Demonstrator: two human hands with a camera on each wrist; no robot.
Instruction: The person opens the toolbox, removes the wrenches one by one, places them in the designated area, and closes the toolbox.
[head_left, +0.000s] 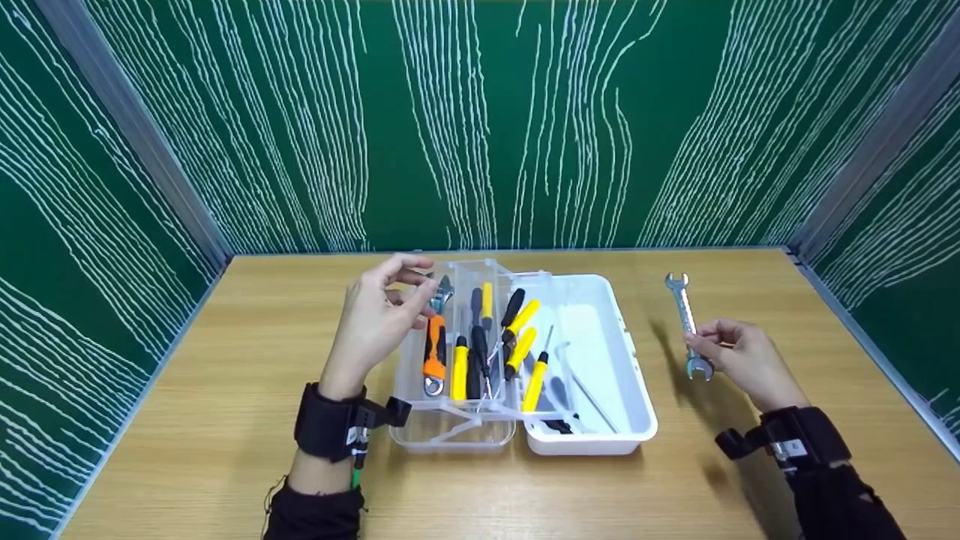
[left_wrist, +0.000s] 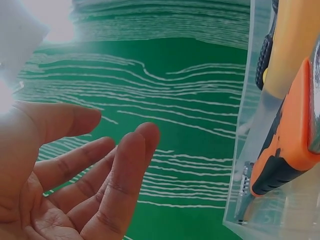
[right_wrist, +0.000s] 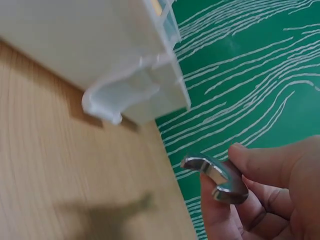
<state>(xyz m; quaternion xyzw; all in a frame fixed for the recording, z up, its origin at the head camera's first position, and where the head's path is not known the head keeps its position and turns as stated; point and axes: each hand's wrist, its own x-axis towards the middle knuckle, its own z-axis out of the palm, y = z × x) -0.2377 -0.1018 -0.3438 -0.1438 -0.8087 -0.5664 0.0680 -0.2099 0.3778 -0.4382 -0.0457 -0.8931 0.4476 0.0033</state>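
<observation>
A silver double open-ended wrench (head_left: pixel 684 311) is pinched between the thumb and fingers of my right hand (head_left: pixel 750 361), above the table to the right of the toolbox. One jaw end of that wrench (right_wrist: pixel 230 189) shows close up in the right wrist view. My left hand (head_left: pixel 379 319) hovers over the left side of the toolbox, holding nothing, its fingers loosely bent. Below it, an orange-and-black adjustable wrench (head_left: pixel 435 349) lies in a clear tray (head_left: pixel 409 390). The white toolbox base (head_left: pixel 634 397) stands at the right of the trays.
Yellow screwdrivers (head_left: pixel 460 371) and black-handled tools (head_left: pixel 480 349) fill the raised clear trays. A thin metal rod (head_left: pixel 592 397) lies inside the white base. The wooden table (head_left: pixel 285 360) is bordered by green walls (head_left: pixel 525 135) with white wavy lines.
</observation>
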